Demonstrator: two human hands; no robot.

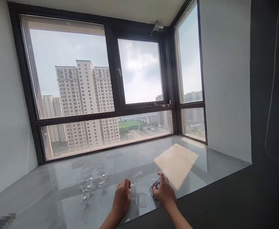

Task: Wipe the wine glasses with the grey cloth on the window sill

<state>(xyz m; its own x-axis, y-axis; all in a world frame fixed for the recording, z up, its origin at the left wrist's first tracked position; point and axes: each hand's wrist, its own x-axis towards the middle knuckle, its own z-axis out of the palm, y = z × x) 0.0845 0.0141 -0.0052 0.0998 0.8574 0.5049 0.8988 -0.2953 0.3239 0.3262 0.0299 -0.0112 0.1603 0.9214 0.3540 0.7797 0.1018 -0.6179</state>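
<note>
My left hand (123,196) is closed, its fingers curled at a clear glass vessel (143,200) low over the grey sill. A curved glass piece (137,175), like a spout or handle, rises beside those fingertips. The glass is so transparent that its full shape and the exact grip are hard to make out. In my right hand (164,192) is a bunched grey cloth (154,187), pinched between thumb and fingers, just right of the vessel. Several small stemmed glasses (101,178) stand upright in a group to the left of my left hand.
The glossy stone windowsill (67,190) mirrors the window and glasses. Its front edge runs diagonally below my hands. A bright sunlit patch (177,163) lies to the right. Dark-framed windows (115,114) close off the back, and a cord (270,111) hangs at far right.
</note>
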